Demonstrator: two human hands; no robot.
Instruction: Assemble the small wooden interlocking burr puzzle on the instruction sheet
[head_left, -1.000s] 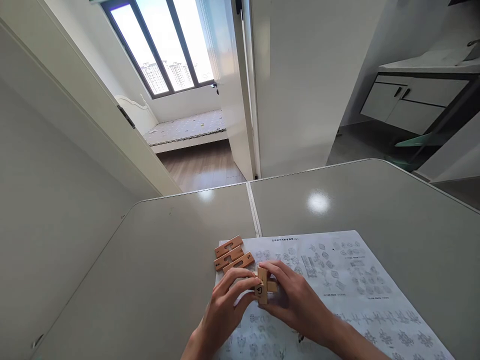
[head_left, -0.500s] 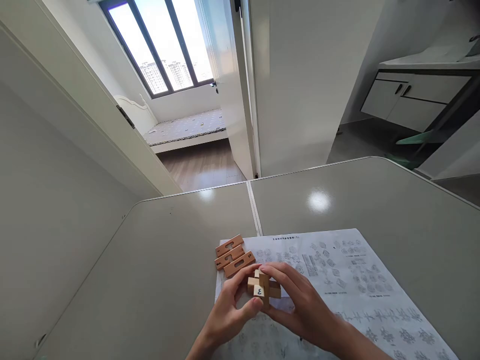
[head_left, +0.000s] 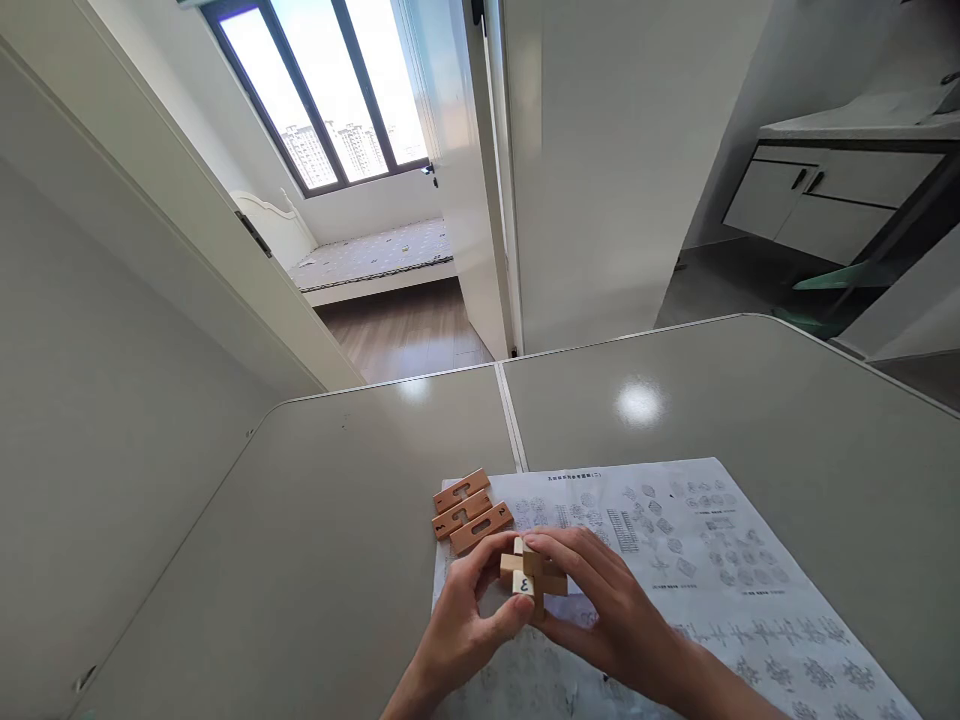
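Fingers cover much of the wooden cross puzzle (head_left: 529,577); only a "3" on one block end reads clearly. Left hand (head_left: 466,622) and right hand (head_left: 609,610) both pinch it above the instruction sheet (head_left: 712,560) on the tabletop (head_left: 315,520), near three loose slotted pieces (head_left: 471,511).

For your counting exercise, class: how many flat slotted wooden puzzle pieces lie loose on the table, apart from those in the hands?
3. The flat slotted wooden pieces lie side by side at the printed sheet's far-left corner: farthest, middle, nearest. The hands may hide others.
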